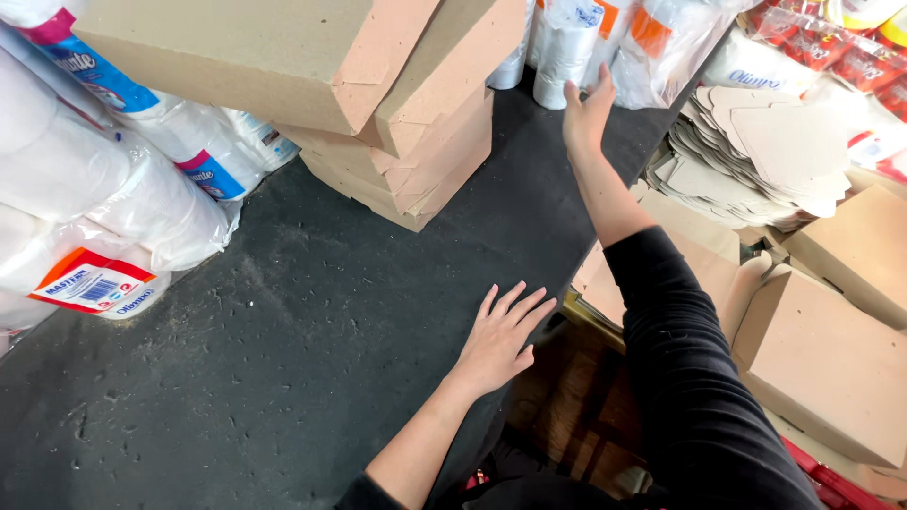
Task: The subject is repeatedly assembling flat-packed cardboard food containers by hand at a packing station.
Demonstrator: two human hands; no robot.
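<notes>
At the far left, wrapped packs of white paper rolls (113, 179) lie heaped on the dark worktop (283, 359), their plastic edges spilling onto the surface; they crowd that side and leave little room to slide anything leftward. Next, a stack of folded brown cardboard boxes (397, 142) stands at the back of the worktop, its upper boxes skewed and overhanging the lower ones, so any knock from the side is judged liable to shift it. The left hand (501, 340) rests flat on the near edge of the worktop, fingers spread, gripping nothing, serving as a brace. The right hand (588, 113) reaches forward across the worktop to the plastic-wrapped rolls (567, 47) standing at the back edge, just right of the box stack; its fingers are open and laid against the wrapping, with no closed hold visible. In my judgement, a sound grasp calls for the fingers to wrap round one roll pack rather than pinch loose film, and for the arm to keep clear of the overhanging boxes. To the right, off the worktop, a fanned pile of flat cardboard blanks (756, 161) and several assembled boxes (831, 359) crowd the space beside the right sleeve.
</notes>
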